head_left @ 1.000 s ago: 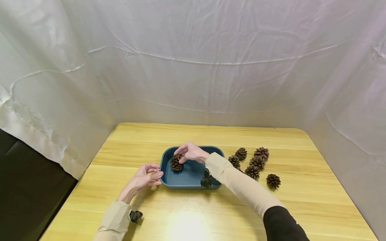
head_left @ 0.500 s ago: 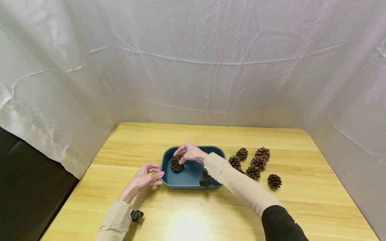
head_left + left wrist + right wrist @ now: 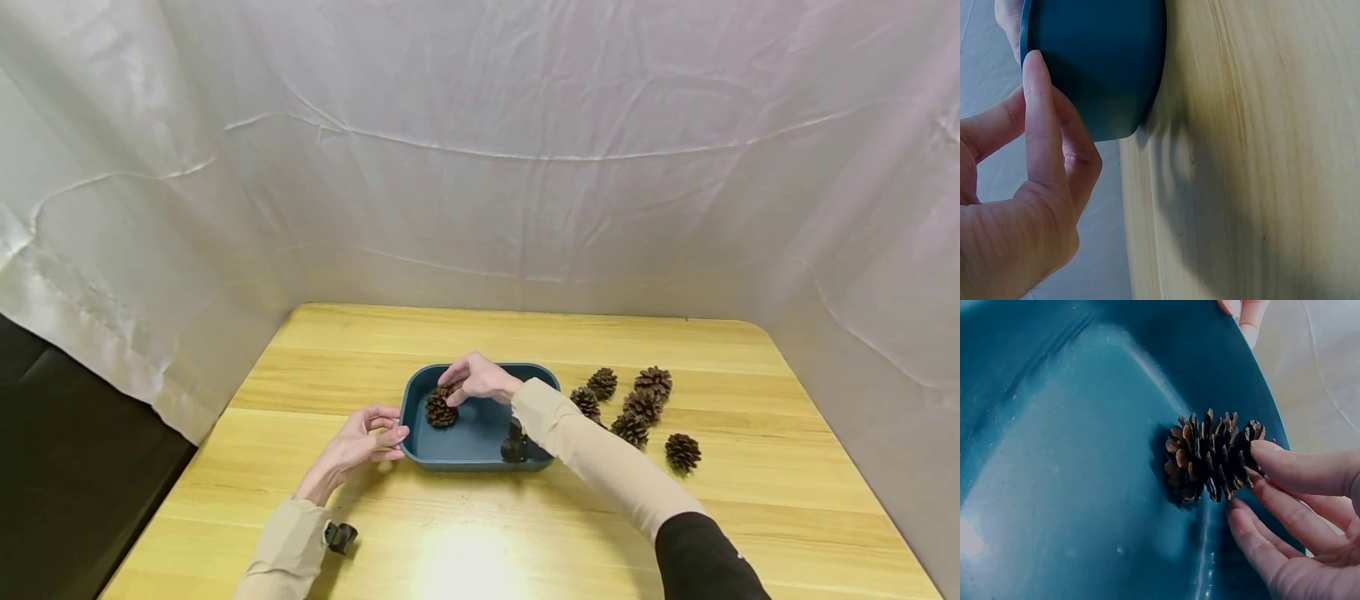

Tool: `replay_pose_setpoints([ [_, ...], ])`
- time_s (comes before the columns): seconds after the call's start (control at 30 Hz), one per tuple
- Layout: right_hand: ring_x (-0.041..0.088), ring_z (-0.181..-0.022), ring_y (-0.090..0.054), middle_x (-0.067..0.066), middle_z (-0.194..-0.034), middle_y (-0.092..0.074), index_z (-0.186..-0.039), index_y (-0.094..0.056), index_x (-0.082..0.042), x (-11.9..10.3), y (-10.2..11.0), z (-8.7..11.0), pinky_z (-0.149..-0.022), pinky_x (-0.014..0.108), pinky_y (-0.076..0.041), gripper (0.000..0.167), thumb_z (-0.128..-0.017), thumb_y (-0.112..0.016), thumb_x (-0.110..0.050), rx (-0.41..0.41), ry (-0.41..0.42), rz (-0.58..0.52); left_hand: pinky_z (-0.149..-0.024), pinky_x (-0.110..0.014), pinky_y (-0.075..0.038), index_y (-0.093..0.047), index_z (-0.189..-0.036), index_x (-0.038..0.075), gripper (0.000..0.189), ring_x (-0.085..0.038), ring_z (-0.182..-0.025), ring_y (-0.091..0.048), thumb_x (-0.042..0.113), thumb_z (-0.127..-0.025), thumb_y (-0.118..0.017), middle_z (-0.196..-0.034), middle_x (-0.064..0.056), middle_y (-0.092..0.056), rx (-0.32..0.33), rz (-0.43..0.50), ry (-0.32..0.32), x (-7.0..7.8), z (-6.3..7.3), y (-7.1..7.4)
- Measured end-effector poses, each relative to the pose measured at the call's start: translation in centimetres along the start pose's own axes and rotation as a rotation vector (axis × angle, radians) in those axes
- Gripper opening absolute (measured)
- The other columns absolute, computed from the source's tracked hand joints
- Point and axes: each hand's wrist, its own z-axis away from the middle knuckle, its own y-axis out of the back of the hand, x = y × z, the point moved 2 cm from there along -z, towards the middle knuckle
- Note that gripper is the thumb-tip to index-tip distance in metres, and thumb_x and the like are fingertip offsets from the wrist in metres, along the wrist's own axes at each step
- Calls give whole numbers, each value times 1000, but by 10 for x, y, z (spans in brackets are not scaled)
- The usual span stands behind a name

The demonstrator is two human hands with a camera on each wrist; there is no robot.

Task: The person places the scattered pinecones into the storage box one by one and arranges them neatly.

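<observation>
A dark blue rectangular basin (image 3: 471, 437) stands mid-table. At its left end, my left hand (image 3: 365, 437) pinches the rim; in the left wrist view the thumb lies against the outer wall of the basin (image 3: 1100, 62). Inside, near the left end, a brown pine cone (image 3: 441, 412) stands with its base close over the basin floor. My right hand (image 3: 483, 380) reaches in from the right and holds the cone's upper end. The right wrist view has the thumb (image 3: 1291, 465) on the tip of the pine cone (image 3: 1200, 459), other fingers below it.
Several loose pine cones (image 3: 643, 407) lie grouped on the wooden table (image 3: 360, 342) right of the basin. One pine cone (image 3: 682, 453) lies apart, nearer the front. A pale curtain (image 3: 480, 225) surrounds the table's back and sides. The right forearm crosses the basin's right rim.
Hardly anything differs: my right hand has shifted very slightly to the right over the pine cone. My left hand stays at the basin's rim.
</observation>
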Motion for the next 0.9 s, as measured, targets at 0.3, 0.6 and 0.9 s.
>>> replay_pose_setpoints([
  [0.3, 26, -105, -71, 19, -115, -74, -108, -75, 1, -1, -4, -1, -93, 36, -64, 26, -82, -77, 5, 47, 3, 66, -76, -24, -66, -37, -135, -16, 48, -10, -76, -65, 1, -97, -61, -105, -7, -57, 16, -11, 4, 0, 1, 0],
  [0.6, 23, -94, -73, 19, -108, -76, -104, -76, 3, -9, -6, -1, -89, 36, -65, 23, -82, -76, 9, 58, 14, 73, -78, -25, -66, -37, -135, -17, 47, -9, -79, -63, 1, -98, -60, -102, -6, -55, 5, -7, 4, 0, 1, 0],
  [0.9, 21, -92, -72, 16, -105, -77, -102, -77, -1, -8, -8, -7, -87, 35, -65, 23, -81, -76, 8, 96, 4, 97, -77, -24, -66, -37, -135, -17, 48, -9, -76, -63, 1, -98, -61, -101, -4, -57, 0, -2, 1, 1, 1, 0],
])
